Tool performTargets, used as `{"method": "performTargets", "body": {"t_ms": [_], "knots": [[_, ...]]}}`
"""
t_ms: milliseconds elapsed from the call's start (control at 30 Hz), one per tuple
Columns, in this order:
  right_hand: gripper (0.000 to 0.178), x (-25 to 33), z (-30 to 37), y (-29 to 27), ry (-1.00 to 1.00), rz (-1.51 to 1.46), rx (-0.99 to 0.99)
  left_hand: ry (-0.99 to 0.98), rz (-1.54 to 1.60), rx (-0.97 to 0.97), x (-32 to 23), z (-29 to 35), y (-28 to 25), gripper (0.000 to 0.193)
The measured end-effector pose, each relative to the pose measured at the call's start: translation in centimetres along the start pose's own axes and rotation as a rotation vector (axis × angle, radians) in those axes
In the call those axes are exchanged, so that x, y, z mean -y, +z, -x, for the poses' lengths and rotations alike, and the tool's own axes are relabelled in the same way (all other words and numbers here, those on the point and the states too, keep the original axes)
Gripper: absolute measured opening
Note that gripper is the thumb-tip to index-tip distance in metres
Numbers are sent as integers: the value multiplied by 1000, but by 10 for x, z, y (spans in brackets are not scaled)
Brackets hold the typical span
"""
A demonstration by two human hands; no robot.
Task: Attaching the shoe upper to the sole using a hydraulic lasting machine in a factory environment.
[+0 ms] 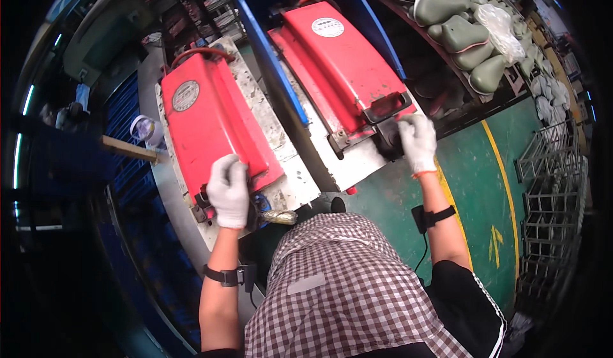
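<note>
Two long red metal mould covers lie side by side on pale, worn plates. My left hand (228, 190), in a white glove, grips the dark handle at the near end of the left red cover (207, 118). My right hand (417, 142), also gloved in white, is closed on the black handle at the near end of the right red cover (341, 54). Each cover bears a round white label near its far end. A blue frame (271, 45) stands between the two covers.
Grey-green shoe soles (460, 22), some in clear bags, are piled on a dark rack at the upper right. Wire racks (549, 185) stand on the green floor at the right, past a yellow line (504, 185). Blue crates (128, 160) sit at the left.
</note>
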State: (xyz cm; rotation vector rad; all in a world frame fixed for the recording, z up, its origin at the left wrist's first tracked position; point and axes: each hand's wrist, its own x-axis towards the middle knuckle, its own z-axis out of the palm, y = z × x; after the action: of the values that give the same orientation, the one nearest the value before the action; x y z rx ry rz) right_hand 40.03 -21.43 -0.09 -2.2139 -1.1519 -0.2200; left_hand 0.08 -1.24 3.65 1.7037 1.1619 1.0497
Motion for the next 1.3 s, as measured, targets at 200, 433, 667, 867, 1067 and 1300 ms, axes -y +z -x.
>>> {"method": "performTargets", "body": {"t_ms": [200,433,667,867,1067,1300], "knots": [[54,-43,16,-12,379,269,431,512,-103,308,-63,-6,107,40],[81,22,78,-50,557,-90,869,790,-224,603,-100,-23,189,57],[31,23,21,-53,-102,-126,415,979,-455,527,-136,-48,215,77],[55,31,-77,45,-12,19,476,1082,-215,218,-190,-97,211,67],[77,33,-123,125,18,203,417,1008,-258,211,-249,-159,191,62],[67,21,-143,82,185,-423,339,563,29,355,-212,-154,137,73]]}}
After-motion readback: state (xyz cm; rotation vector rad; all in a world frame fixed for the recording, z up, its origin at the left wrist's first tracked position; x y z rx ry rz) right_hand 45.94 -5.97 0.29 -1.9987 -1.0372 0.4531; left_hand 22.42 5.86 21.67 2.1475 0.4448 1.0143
